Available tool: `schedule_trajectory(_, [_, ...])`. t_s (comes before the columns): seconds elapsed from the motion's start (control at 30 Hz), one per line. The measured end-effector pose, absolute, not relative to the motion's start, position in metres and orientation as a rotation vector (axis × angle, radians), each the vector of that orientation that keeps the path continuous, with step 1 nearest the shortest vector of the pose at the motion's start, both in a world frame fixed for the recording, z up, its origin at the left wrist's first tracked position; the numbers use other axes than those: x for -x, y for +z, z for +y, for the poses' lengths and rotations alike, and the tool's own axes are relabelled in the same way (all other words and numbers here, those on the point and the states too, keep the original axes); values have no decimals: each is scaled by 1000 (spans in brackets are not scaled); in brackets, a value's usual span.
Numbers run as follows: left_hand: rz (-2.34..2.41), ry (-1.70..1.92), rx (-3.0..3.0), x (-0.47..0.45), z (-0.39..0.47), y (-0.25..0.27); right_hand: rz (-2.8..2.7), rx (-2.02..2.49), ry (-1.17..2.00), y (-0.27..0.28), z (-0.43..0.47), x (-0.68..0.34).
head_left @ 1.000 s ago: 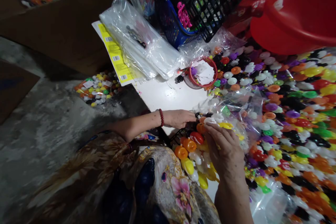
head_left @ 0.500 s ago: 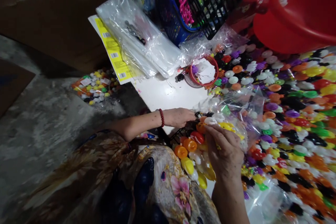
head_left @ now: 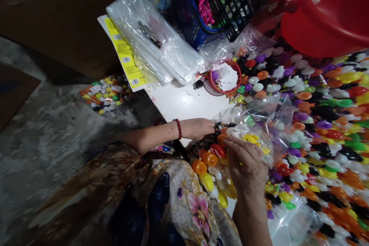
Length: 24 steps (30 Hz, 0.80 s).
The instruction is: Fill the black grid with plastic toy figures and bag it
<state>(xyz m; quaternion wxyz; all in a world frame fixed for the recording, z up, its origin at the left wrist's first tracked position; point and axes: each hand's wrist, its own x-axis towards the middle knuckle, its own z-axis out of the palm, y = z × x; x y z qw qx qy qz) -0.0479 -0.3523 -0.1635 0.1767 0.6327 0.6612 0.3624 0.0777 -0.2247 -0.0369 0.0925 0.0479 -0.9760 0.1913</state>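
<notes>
My left hand (head_left: 200, 128), below a red bead bracelet (head_left: 178, 128), has its fingers closed at the rim of a black mesh basket (head_left: 195, 149). Small plastic toys fill the basket, among them orange pieces (head_left: 209, 158), a red one (head_left: 217, 150) and yellow ones (head_left: 206, 181). My right hand (head_left: 248, 163) reaches over these toys, its fingers pressed together beside an orange piece (head_left: 221, 139). What lies between those fingertips is hidden. White pieces (head_left: 238, 130) and a yellow piece (head_left: 251, 138) sit just beyond them.
Loose colourful toys (head_left: 325, 142) cover the right side of the white table (head_left: 184, 102). A small red basket (head_left: 215, 88), clear bags (head_left: 161, 46) and a yellow label sheet (head_left: 125, 59) lie ahead. Farther back are a blue basket (head_left: 198, 36) and a red basin (head_left: 319, 34).
My right fingertips have shifted slightly, and the white round piece beside them no longer shows there. My left hand stays at the basket's rim. The view has tilted a little.
</notes>
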Motion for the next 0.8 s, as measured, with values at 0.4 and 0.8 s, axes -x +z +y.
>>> schedule_trajectory(0.4, [1853,964,-1860,50,-350,-166,-2894,-136,568,-39,-224,-80])
schedule_trajectory(0.8, [1906,963,-1781,44,-354,-158,-2899,-31,596,-41,-224,-84])
